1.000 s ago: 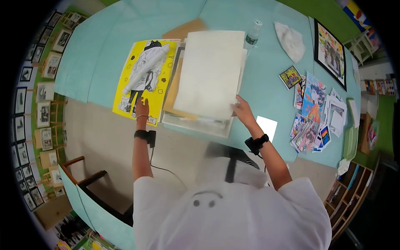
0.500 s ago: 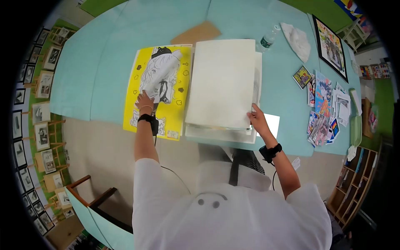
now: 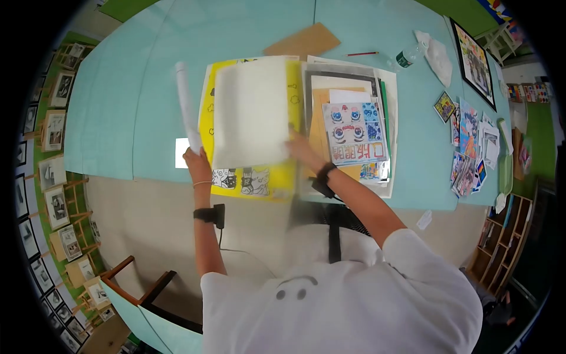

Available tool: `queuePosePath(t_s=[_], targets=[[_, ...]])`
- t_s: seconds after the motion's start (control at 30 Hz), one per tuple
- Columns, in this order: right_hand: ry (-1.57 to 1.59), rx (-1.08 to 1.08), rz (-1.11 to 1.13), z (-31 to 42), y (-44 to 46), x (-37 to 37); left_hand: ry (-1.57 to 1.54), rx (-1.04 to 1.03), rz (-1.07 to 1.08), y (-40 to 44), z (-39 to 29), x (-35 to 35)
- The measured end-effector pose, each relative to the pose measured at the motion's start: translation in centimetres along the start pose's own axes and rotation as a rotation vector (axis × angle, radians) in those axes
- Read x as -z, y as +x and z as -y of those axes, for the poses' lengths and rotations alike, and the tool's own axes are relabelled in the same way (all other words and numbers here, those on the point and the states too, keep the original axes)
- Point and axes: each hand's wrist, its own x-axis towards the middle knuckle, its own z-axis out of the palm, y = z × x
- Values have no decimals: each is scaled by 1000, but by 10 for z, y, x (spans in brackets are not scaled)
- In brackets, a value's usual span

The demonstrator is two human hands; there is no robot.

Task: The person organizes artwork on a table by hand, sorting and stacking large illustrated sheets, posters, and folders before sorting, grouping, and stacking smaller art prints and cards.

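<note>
My left hand (image 3: 197, 164) is closed around the lower end of a rolled sheet of white paper (image 3: 184, 97), which points up and away over the table. My right hand (image 3: 302, 151), smeared by motion, grips the lower right edge of a large white sheet (image 3: 250, 112). That sheet covers most of a yellow drawing (image 3: 206, 133), whose black-and-white figures show below it. Right of it lies a stack of artwork with a grey-framed sheet (image 3: 342, 79), a tan sheet (image 3: 319, 127) and a colourful drawing of eyes (image 3: 355, 133) on top.
A brown board (image 3: 303, 41), a red pencil (image 3: 362, 53), a water bottle (image 3: 409, 56) and a crumpled white cloth (image 3: 437, 62) lie toward the back. On the right are a framed picture (image 3: 473, 65) and small prints (image 3: 467, 127). A chair (image 3: 141, 283) stands lower left.
My right hand has carried the white sheet leftward onto the yellow drawing, uncovering the artwork stack. My left hand has lifted the rolled paper off the drawing and moved to its left.
</note>
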Motion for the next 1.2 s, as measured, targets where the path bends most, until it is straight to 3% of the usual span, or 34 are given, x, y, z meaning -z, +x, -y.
queuePosePath(t_s=[0.13,0.2,0.43,0.53,0.6,0.67,0.73,0.8,0.87,0.9,1.0,1.03,1.13,1.2], targets=[[-113,-48,-38,-40,26,-27,99,-145,59,0,-34,-29],[-223,-51,-131,-51,25,-30,57,-98,122,-5,-56,-52],[-327,-38,-286,-21,14,-36,92,-127,164,-15,-98,-101],[-329,-178,-288,-36,22,-42,236,-164,197,-23,-97,-118],[-395,126,-173,-82,27,-43,303,-154,236,-34,-94,-132],[-427,212,-79,-88,10,-33,328,-78,268,-42,-106,-126],[-423,95,-20,-46,-28,-9,348,-72,275,-42,-119,-128],[-393,251,-111,-55,-66,19,375,-132,272,-42,-124,-132],[-230,209,-147,-58,-116,64,210,-137,323,-48,-166,-120],[-71,84,-135,-53,-151,89,135,-137,354,-57,-183,-114],[161,-175,-122,-82,-227,158,367,-145,414,-85,-201,-155],[186,-290,-59,-104,-253,184,639,-456,288,-94,-176,-194],[237,-413,-221,-128,-345,243,384,-48,513,-105,-220,-176],[243,-497,-364,-159,-408,274,404,17,533,-106,-226,-176]])
